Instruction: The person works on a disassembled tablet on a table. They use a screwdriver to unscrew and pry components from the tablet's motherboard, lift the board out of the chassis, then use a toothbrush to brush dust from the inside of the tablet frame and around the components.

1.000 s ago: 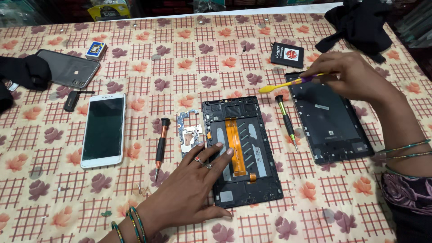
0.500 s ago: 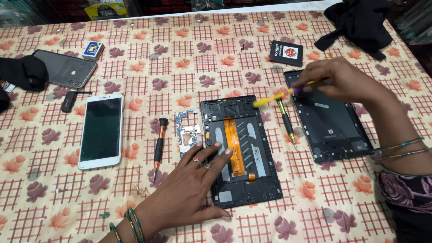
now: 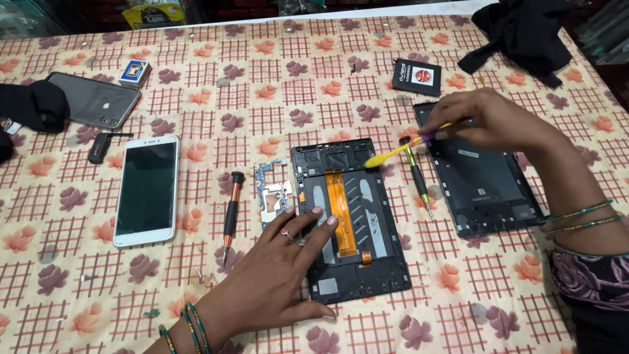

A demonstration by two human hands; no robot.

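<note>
Floral tablecloth (image 3: 275,78) unchanged. Opened tablet frame (image 3: 350,219) sits centre, same spot as before; back cover (image 3: 485,180) just right of it. Your left hand (image 3: 275,275) still lies flat on the frame's lower left, fingers spread. Your right hand (image 3: 488,121) has shifted left over the back cover, fingers pinching the yellow pry tool (image 3: 393,152); its tip now reaches the frame's top right corner.
</note>
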